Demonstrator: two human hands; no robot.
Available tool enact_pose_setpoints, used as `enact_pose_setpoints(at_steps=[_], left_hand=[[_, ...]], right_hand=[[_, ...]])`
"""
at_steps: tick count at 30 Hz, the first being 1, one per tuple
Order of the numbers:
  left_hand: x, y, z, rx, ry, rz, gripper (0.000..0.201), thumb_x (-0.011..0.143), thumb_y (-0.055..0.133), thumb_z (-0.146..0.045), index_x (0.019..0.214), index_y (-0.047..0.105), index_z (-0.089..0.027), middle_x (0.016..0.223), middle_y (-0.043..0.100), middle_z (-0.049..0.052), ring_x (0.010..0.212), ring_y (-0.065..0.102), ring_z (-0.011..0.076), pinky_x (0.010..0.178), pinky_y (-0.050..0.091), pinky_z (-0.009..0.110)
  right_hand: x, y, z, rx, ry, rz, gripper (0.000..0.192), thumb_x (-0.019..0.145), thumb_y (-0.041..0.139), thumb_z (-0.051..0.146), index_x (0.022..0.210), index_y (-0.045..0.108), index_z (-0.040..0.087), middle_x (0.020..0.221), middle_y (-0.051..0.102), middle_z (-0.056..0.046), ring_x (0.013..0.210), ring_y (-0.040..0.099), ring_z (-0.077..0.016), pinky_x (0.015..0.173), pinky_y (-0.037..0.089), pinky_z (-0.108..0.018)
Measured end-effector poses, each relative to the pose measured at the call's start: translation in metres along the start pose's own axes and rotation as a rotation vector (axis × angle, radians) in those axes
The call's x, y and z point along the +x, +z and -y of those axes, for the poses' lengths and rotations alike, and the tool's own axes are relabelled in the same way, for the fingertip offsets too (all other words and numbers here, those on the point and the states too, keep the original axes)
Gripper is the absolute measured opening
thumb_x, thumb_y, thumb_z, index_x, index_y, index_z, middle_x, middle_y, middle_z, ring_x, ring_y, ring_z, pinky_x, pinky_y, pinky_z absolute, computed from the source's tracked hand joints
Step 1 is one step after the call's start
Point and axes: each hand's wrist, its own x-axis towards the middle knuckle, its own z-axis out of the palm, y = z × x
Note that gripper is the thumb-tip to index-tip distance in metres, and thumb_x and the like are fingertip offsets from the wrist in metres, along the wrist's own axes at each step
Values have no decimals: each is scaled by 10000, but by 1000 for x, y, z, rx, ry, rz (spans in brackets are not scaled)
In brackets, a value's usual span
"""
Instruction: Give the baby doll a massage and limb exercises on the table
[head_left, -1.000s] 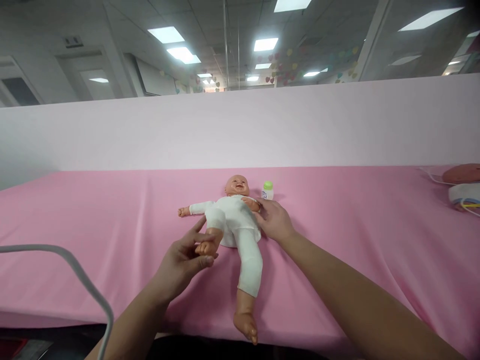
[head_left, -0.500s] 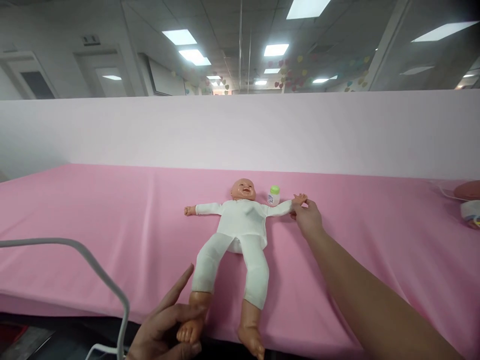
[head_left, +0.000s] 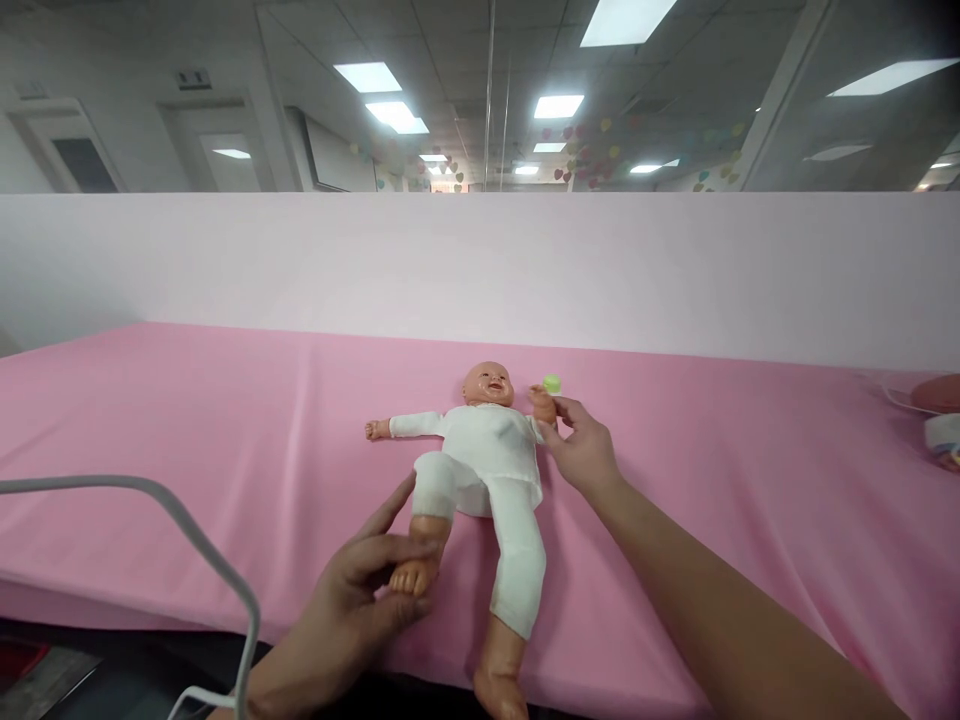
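Note:
A baby doll (head_left: 491,440) in a white top and white leggings lies on its back, head away from me. My left hand (head_left: 360,590) is closed round the doll's foot on the left side, thumb beneath and fingers over the ankle; that leg is bent at the knee and raised. My right hand (head_left: 581,445) grips the doll's forearm and hand on the right, held up and bent inward. Behind that arm shows the green lid (head_left: 552,384) of a small jar, its body mostly hidden. The doll's other arm stretches out to the left, and its other leg lies straight toward me.
The doll lies on a pink sheet (head_left: 225,450) over a padded surface with a white wall (head_left: 480,270) behind it. A grey cable or tube (head_left: 187,540) curves in at lower left. A container (head_left: 942,436) and a round brownish thing (head_left: 936,393) sit at the right edge.
My left hand has pushed the doll's foot up and away, bending the knee. My right hand has brought the doll's arm inward toward its chest, covering most of the jar.

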Motion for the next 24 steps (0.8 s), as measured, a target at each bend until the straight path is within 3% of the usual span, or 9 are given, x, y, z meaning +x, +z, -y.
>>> enact_pose_setpoints(at_steps=[3, 5, 7, 13, 17, 20, 24], left_hand=[[33, 6, -6, -1, 63, -1, 327, 810, 874, -324, 1130, 826, -276, 1676, 421, 79, 1601, 203, 408, 1214, 391, 570], [54, 11, -5, -18, 67, -13, 370, 776, 897, -312, 1137, 828, -265, 1598, 529, 98, 1597, 232, 399, 1250, 332, 593], [71, 17, -2, -57, 59, -22, 394, 736, 919, -295, 1119, 836, -259, 1565, 563, 111, 1594, 237, 410, 1236, 352, 607], [100, 27, 4, -134, -62, 15, 420, 707, 911, -238, 1119, 843, -275, 1558, 570, 125, 1593, 209, 447, 1154, 437, 622], [98, 23, 2, -156, -75, 14, 438, 700, 910, -217, 1129, 836, -267, 1617, 502, 120, 1594, 202, 449, 1143, 455, 613], [87, 19, -2, -106, -42, 15, 413, 711, 918, -240, 1114, 835, -266, 1633, 485, 89, 1591, 233, 427, 1188, 411, 618], [62, 11, -7, -48, -4, 37, 378, 738, 918, -265, 1107, 843, -288, 1627, 494, 78, 1585, 258, 414, 1235, 350, 606]], right_hand=[[-9, 10, 14, -92, -221, 120, 339, 915, 662, 281, 1250, 696, 323, 1190, 764, -23, 1082, 701, -272, 924, 573, -441], [-12, 15, 18, -136, -362, 187, 340, 915, 633, 187, 1224, 715, 306, 1170, 763, -31, 1085, 689, -268, 946, 562, -445], [-13, 18, 18, -180, -475, 224, 375, 911, 609, 115, 1226, 721, 284, 1197, 754, -48, 1116, 675, -269, 986, 548, -453], [-11, 19, 15, -271, -570, 247, 359, 940, 615, 109, 1243, 725, 267, 1208, 742, -80, 1107, 665, -280, 992, 549, -473], [-11, 16, 18, -233, -535, 263, 368, 926, 610, 98, 1229, 725, 272, 1214, 743, -69, 1127, 661, -274, 1002, 539, -467], [-10, 11, 17, -145, -372, 244, 324, 918, 638, 172, 1210, 719, 287, 1187, 753, -48, 1101, 675, -265, 953, 557, -447], [-4, 3, 5, 16, -118, 110, 352, 899, 695, 364, 1242, 686, 287, 1211, 755, -55, 1071, 703, -267, 923, 579, -444]])
